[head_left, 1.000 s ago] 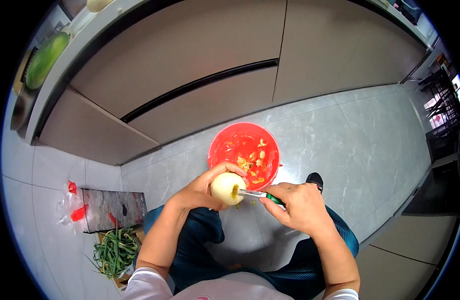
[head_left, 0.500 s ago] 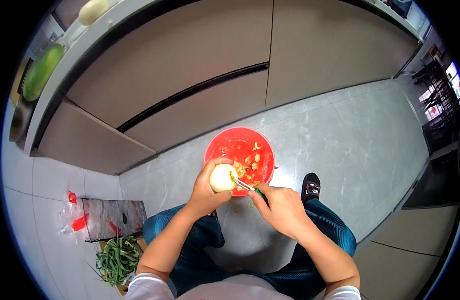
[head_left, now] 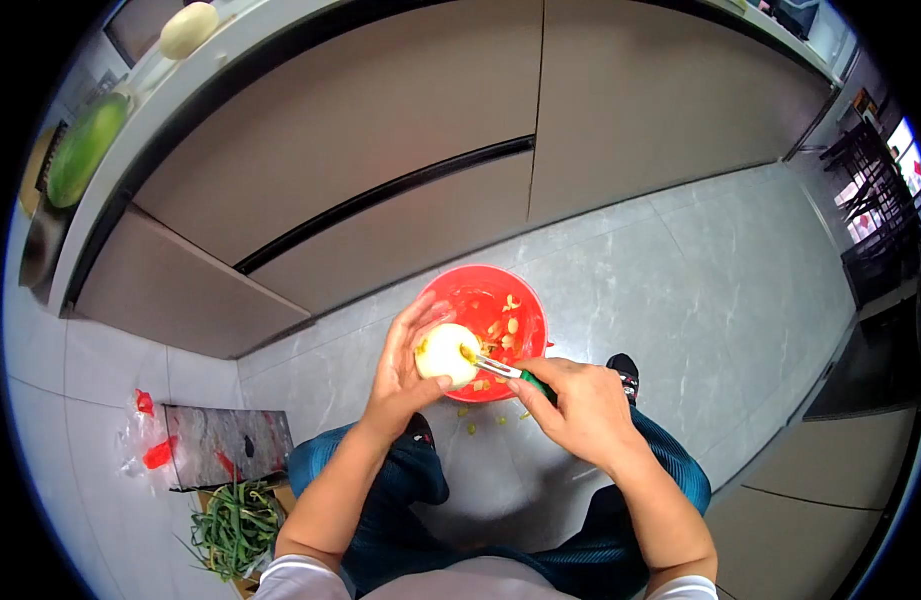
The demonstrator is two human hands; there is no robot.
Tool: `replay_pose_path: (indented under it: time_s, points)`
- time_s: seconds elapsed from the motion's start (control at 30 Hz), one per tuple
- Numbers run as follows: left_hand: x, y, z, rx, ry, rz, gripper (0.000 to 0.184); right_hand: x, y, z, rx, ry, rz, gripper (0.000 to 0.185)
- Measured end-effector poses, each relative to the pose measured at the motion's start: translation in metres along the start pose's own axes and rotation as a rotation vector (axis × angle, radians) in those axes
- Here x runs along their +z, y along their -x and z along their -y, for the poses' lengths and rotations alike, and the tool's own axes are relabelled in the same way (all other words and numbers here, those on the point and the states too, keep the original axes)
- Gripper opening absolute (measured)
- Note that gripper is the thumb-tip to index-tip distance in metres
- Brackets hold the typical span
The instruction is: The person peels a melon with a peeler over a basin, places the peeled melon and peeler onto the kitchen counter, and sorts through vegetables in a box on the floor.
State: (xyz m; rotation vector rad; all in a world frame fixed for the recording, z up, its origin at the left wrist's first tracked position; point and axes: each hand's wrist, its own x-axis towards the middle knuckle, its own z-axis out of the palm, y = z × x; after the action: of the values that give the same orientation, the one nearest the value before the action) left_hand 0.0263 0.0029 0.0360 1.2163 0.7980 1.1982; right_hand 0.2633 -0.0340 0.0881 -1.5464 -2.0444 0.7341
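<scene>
A pale, peeled round fruit (head_left: 442,358), apparently an apple, rests in my left hand (head_left: 392,380), the thumb at its lower edge and the fingers stretched along its far side. Yellowish skin still shows around the hollow on its right. My right hand (head_left: 580,408) is wrapped round the green handle of a peeler (head_left: 498,367); the metal blade end touches the fruit at that hollow. Both hands are over the near side of a red bucket (head_left: 472,277), which holds peel scraps (head_left: 509,326). The fruit and hands hide part of the bucket.
Small peel bits (head_left: 471,429) lie on the grey tiled floor (head_left: 680,290) between my feet. Cabinets (head_left: 380,110) stand ahead. On the counter are a green oblong vegetable (head_left: 88,150) and a pale one (head_left: 188,30). Green onions (head_left: 235,530) and a patterned box (head_left: 230,447) are at left.
My left fingers have loosened and spread, and the fruit has turned and come slightly nearer in view. The peeler has shifted a little right, its tip still at the hollow.
</scene>
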Motion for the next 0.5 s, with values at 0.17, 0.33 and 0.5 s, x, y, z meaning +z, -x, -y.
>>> replay_pose_path:
  time_s: [0.17,0.33,0.5]
  points:
    - [-0.023,-0.007,-0.024,-0.395,0.095,0.212,0.091,-0.001,-0.001,-0.005,-0.143,0.134,-0.048,0.028]
    - [-0.021,-0.002,-0.028,-0.534,0.032,0.248,0.083,-0.001,-0.001,-0.003,-0.191,0.142,0.007,0.030]
    - [-0.019,0.002,-0.018,-0.442,-0.099,0.212,0.080,0.007,0.000,-0.008,-0.148,0.108,0.022,0.029]
